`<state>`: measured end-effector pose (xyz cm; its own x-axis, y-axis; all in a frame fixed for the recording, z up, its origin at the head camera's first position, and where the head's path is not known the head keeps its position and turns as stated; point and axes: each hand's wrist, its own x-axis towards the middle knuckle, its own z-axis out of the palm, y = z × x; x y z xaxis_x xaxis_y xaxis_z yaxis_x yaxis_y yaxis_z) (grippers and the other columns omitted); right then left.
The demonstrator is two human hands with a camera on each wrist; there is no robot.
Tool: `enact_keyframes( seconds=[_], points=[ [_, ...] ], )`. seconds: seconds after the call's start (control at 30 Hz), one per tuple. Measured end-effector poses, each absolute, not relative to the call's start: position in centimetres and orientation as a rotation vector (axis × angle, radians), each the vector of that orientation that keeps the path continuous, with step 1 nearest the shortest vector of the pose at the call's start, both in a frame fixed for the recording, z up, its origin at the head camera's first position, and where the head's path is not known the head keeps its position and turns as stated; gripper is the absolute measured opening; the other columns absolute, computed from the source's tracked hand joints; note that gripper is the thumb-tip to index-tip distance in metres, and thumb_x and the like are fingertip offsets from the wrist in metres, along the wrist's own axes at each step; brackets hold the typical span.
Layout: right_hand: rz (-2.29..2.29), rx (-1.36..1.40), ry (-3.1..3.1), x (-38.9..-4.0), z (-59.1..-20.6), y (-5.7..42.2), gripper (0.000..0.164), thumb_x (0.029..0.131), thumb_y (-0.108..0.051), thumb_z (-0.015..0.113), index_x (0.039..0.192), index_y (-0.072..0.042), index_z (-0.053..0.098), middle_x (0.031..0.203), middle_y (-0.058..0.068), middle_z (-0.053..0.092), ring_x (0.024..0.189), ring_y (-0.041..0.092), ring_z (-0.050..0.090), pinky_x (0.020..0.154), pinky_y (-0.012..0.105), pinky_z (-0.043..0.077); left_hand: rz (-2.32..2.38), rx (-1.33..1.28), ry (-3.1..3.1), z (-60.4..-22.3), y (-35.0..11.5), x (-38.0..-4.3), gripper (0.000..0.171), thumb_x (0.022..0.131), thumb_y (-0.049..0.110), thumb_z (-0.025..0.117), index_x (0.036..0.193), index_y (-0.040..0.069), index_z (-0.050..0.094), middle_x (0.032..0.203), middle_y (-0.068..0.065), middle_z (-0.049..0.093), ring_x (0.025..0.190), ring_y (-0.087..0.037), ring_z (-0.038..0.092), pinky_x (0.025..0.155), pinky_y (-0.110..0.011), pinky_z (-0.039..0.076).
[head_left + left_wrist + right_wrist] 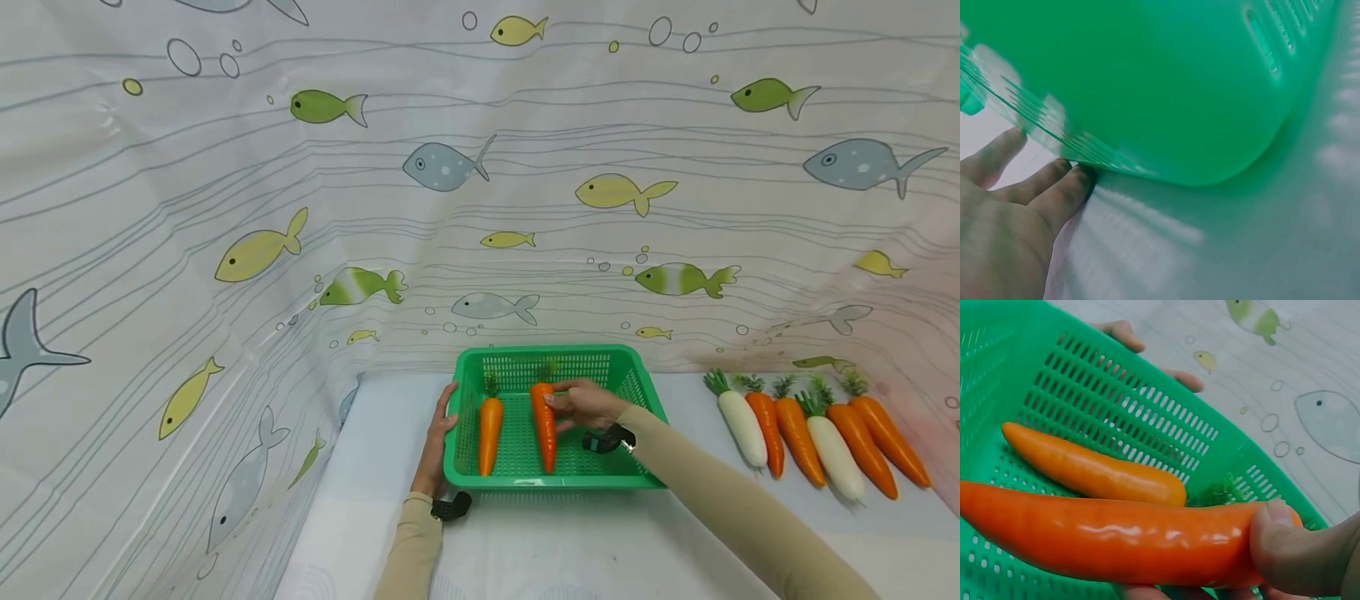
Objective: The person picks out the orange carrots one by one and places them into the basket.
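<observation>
1. Gripping the held carrot [543, 429] near its thick end, the right hand [588, 406] is clamped on it, thumb above and fingers underneath; the skin looks glossy, so a firm, even hold seems wise.
2. The held carrot is within the rim of the basket [555, 482], tip toward the near edge of the worktop [540, 542], leaves toward its far edge. Whether it touches the bottom, I cannot tell.
3. The other carrot [490, 437] lies to its left, pointing alike; a gap between them should avoid knocks.
4. The left hand [437, 437] rests fairly straight, spread fingers on the basket's left side; light pressure should steady it.
5. Toward the worktop's far right corner, two white radishes [742, 427] and four loose carrots [798, 440] lie in a row.
</observation>
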<state>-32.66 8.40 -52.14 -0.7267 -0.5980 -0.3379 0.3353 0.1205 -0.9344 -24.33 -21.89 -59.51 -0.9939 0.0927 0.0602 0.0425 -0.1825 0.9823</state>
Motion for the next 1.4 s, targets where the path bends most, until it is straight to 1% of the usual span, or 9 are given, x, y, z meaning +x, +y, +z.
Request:
enact_keyframes(
  seconds=[0.17, 0.33, 0.5, 0.63, 0.77, 0.93, 1.17, 1.27, 1.4],
  points=[
    [-1.658, -0.237, 1.662, -32.6, -52.4, 7.5, 0.06, 0.111, -0.007, 0.048, 0.156, 0.022, 0.022, 0.131, 0.027, 0.06, 0.11, 0.028, 0.07, 0.095, 0.052, 0.06, 2.384, 0.156, 1.993, -59.5, -22.0, -24.4, 0.061, 0.108, 0.034, 0.036, 0.166, 0.046, 0.025, 0.177, 0.003, 0.014, 0.156, -0.038, 0.029, 0.121, -0.055, 0.03],
    [-1.63, -0.204, 1.646, -32.7, -53.0, 6.5, 0.055, 0.111, -0.005, 0.046, 0.155, 0.023, 0.026, 0.135, 0.03, 0.057, 0.118, 0.036, 0.067, 0.098, 0.054, 0.059, 2.385, 0.151, 1.988, -59.6, -22.0, -24.5, 0.06, 0.108, 0.035, 0.036, 0.166, 0.047, 0.026, 0.177, 0.002, 0.016, 0.156, -0.038, 0.03, 0.12, -0.054, 0.031],
    [-1.565, -0.214, 1.659, -32.7, -53.0, 5.9, 0.052, 0.111, -0.005, 0.046, 0.153, 0.022, 0.031, 0.137, 0.032, 0.057, 0.118, 0.038, 0.067, 0.097, 0.054, 0.059, 2.382, 0.176, 1.987, -59.6, -21.9, -24.5, 0.058, 0.11, 0.033, 0.033, 0.167, 0.046, 0.024, 0.178, 0.003, 0.013, 0.159, -0.036, 0.025, 0.123, -0.057, 0.026],
    [-1.544, -0.227, 1.669, -33.1, -53.2, 5.5, 0.052, 0.111, -0.004, 0.046, 0.154, 0.023, 0.031, 0.14, 0.034, 0.055, 0.124, 0.044, 0.065, 0.097, 0.053, 0.059, 2.389, 0.182, 1.997, -59.6, -21.9, -24.6, 0.059, 0.11, 0.03, 0.032, 0.167, 0.044, 0.024, 0.178, 0.003, 0.013, 0.161, -0.035, 0.022, 0.125, -0.057, 0.022],
    [-1.539, -0.223, 1.662, -33.2, -53.3, 5.2, 0.051, 0.111, -0.004, 0.046, 0.153, 0.022, 0.032, 0.144, 0.036, 0.052, 0.127, 0.046, 0.063, 0.097, 0.052, 0.059, 2.395, 0.173, 1.994, -59.7, -22.0, -24.7, 0.059, 0.11, 0.03, 0.031, 0.167, 0.044, 0.025, 0.178, 0.003, 0.014, 0.161, -0.035, 0.023, 0.125, -0.056, 0.023],
    [-1.561, -0.202, 1.63, -33.1, -53.3, 4.7, 0.049, 0.11, 0.0, 0.048, 0.151, 0.023, 0.035, 0.152, 0.039, 0.043, 0.127, 0.048, 0.062, 0.098, 0.054, 0.059, 2.39, 0.153, 1.994, -59.7, -21.9, -24.4, 0.059, 0.11, 0.032, 0.032, 0.167, 0.045, 0.025, 0.178, 0.003, 0.014, 0.16, -0.035, 0.024, 0.124, -0.056, 0.024],
    [-1.547, -0.206, 1.638, -33.2, -53.6, 3.7, 0.044, 0.109, 0.001, 0.049, 0.147, 0.022, 0.043, 0.149, 0.037, 0.048, 0.128, 0.048, 0.062, 0.098, 0.055, 0.058, 2.387, 0.149, 1.997, -59.4, -21.8, -24.1, 0.06, 0.11, 0.031, 0.033, 0.167, 0.043, 0.023, 0.178, 0.002, 0.012, 0.159, -0.035, 0.024, 0.124, -0.056, 0.024],
    [-1.555, -0.207, 1.635, -33.3, -53.6, 3.4, 0.044, 0.109, 0.001, 0.049, 0.147, 0.022, 0.043, 0.152, 0.038, 0.045, 0.132, 0.051, 0.059, 0.099, 0.055, 0.058, 2.39, 0.157, 1.992, -59.2, -21.8, -24.1, 0.06, 0.11, 0.031, 0.033, 0.167, 0.043, 0.023, 0.178, 0.002, 0.013, 0.159, -0.036, 0.025, 0.123, -0.056, 0.025],
    [-1.564, -0.207, 1.634, -33.4, -53.5, 3.1, 0.048, 0.109, 0.001, 0.049, 0.15, 0.022, 0.038, 0.154, 0.039, 0.043, 0.136, 0.054, 0.055, 0.1, 0.056, 0.057, 2.387, 0.178, 1.986, -59.2, -21.8, -24.2, 0.059, 0.111, 0.031, 0.031, 0.168, 0.043, 0.022, 0.178, 0.0, 0.013, 0.159, -0.038, 0.026, 0.123, -0.057, 0.026]
  ],
)
